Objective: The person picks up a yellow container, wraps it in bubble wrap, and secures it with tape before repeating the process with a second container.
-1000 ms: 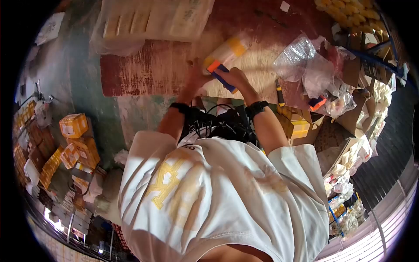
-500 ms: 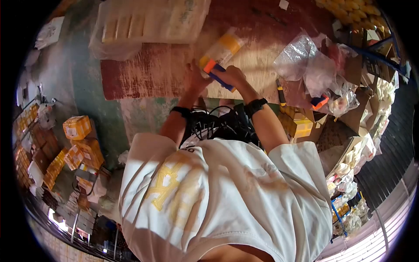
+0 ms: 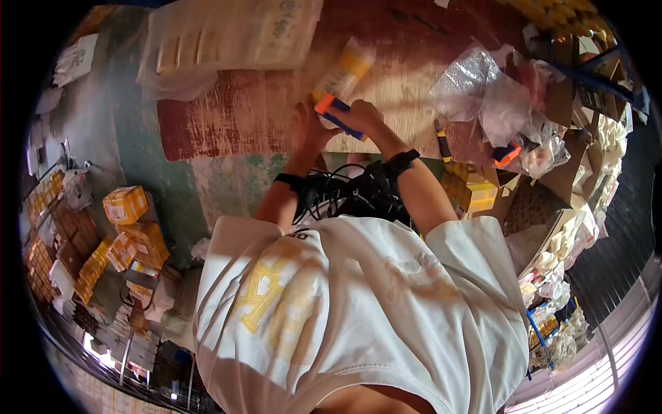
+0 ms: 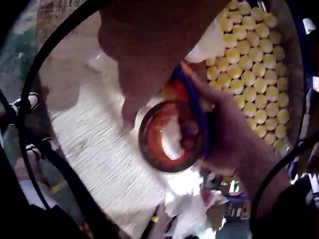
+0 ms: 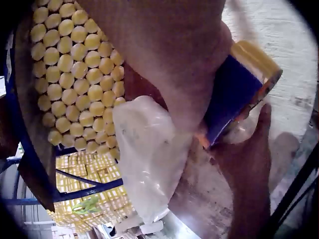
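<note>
A blue and orange tape dispenser [image 3: 345, 120] is in my right hand [image 3: 367, 116], which grips it near the front edge of the board. Its tape roll [image 4: 145, 145] shows as a ring in the left wrist view; in the right wrist view the dispenser's blue side [image 5: 233, 94] stands under my hand. Just beyond lies a plastic-wrapped package [image 3: 345, 71] with a yellow band, tilted away to the right. My left hand [image 3: 312, 129] holds its near end, thumb and fingers either side of clear plastic, partly hidden by the dispenser.
A large wrapped bundle [image 3: 231, 38] lies at the back left. On the right are crumpled clear plastic [image 3: 469, 86], a yellow-black cutter [image 3: 443, 141] and an orange-blue tool [image 3: 507, 155]. Open cartons [image 3: 565, 172] stand beyond, with stacked yellow rolls [image 5: 75, 74] behind.
The package, the dispenser and both hands have shifted slightly toward the left in the head view. My right hand keeps its grip on the dispenser.
</note>
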The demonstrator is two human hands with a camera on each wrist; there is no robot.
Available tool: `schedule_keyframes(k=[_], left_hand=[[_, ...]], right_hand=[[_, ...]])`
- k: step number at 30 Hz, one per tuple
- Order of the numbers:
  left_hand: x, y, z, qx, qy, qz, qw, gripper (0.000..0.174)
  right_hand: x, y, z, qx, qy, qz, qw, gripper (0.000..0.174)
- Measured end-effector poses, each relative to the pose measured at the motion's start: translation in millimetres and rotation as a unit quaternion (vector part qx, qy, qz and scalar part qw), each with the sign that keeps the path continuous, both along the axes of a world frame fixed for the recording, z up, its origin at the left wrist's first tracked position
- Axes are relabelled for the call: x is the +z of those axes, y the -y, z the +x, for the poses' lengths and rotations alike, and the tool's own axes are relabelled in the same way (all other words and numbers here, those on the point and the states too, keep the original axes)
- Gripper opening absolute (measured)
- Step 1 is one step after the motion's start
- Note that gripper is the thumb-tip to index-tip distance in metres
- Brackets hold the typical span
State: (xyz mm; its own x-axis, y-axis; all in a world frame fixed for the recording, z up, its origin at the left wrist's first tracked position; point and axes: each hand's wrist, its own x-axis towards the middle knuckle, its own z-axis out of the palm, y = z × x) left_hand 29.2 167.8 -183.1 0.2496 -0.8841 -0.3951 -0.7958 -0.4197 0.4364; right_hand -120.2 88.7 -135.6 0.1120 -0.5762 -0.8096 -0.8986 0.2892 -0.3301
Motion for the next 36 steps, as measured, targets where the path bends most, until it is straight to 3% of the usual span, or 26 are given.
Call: schedule_keyframes(k=[1,2,4,6,8,10,11,14,17,18,20,23,24,27,28,31,33,35,36], left_hand=[[1.6,-2.3,-4.4,-0.009,0.037,-0.001,0.999,0.111],[-19.1,0.8,0.4,0.027,-0.012,0.010,0.999,0.106],[-35.8,7.2,15.2,0.009,-0.141,-0.074,0.987,0.103],[-64.7,5.3,38.4,-0.010,-0.273,-0.047,0.961,0.101],[-119.4,7.1,65.2,-0.032,-0.400,0.079,0.913,0.102],[-66.8,4.1,49.4,-0.072,-0.188,-0.017,0.979,0.102],[-34.1,4.0,37.1,-0.093,-0.077,-0.065,0.991,0.102],[17.4,-0.9,2.6,-0.043,0.092,-0.021,0.995,0.105],[-12.1,3.2,11.2,0.006,-0.004,-0.007,1.000,0.103],[-25.9,12.1,23.2,0.001,-0.133,0.019,0.991,0.102],[-47.3,16.3,55.9,-0.008,-0.378,0.079,0.923,0.098],[-48.3,7.2,45.7,-0.137,-0.107,-0.042,0.984,0.097],[-14.7,6.1,29.6,-0.060,-0.081,-0.058,0.993,0.100],[-3.1,-3.5,-8.0,0.023,0.052,-0.039,0.998,0.100],[-24.6,-4.6,-5.9,0.045,0.022,-0.036,0.998,0.105],[-60.7,-1.2,20.7,-0.038,-0.092,-0.117,0.988,0.113],[-50.9,13.1,54.1,-0.034,-0.247,0.004,0.968,0.119],[-28.8,15.8,61.9,-0.026,-0.239,0.056,0.969,0.123],[-15.3,13.0,51.3,-0.023,-0.156,0.044,0.987,0.124]], right_hand=[[-1.1,-1.6,2.4,0.002,-0.006,-0.008,1.000,0.079],[-1.8,-2.1,4.8,0.005,-0.011,-0.016,1.000,0.078],[-3.1,2.0,0.5,0.007,-0.013,-0.018,1.000,0.078],[-2.8,0.6,-8.1,0.010,0.001,0.006,1.000,0.078],[-2.8,-0.1,-8.2,0.009,0.002,0.003,1.000,0.077],[-1.0,0.6,-9.0,0.008,0.012,-0.005,1.000,0.076],[-0.2,1.7,-7.3,0.011,0.011,-0.016,1.000,0.076],[-4.4,1.7,0.6,0.010,0.019,-0.025,0.999,0.079],[-10.4,6.0,3.6,0.005,0.031,-0.007,0.999,0.084],[-7.4,8.3,1.0,0.014,0.020,-0.005,1.000,0.087],[-5.8,1.7,-2.6,0.023,0.014,0.010,1.000,0.088],[-13.2,1.0,-11.6,0.035,0.011,0.009,0.999,0.082],[-20.1,-1.9,-11.8,0.043,0.003,-0.004,0.999,0.082],[-17.3,0.7,-9.3,0.038,0.001,-0.014,0.999,0.081],[-15.1,-0.7,-8.5,0.033,0.005,-0.011,0.999,0.081],[-13.8,0.3,-13.2,0.059,-0.014,-0.006,0.998,0.082],[-8.2,1.7,-19.8,0.052,0.005,0.017,0.998,0.083],[-6.3,-2.2,-16.6,0.054,0.006,0.022,0.998,0.084],[-7.7,-2.6,-11.5,0.058,-0.003,0.013,0.998,0.084]])
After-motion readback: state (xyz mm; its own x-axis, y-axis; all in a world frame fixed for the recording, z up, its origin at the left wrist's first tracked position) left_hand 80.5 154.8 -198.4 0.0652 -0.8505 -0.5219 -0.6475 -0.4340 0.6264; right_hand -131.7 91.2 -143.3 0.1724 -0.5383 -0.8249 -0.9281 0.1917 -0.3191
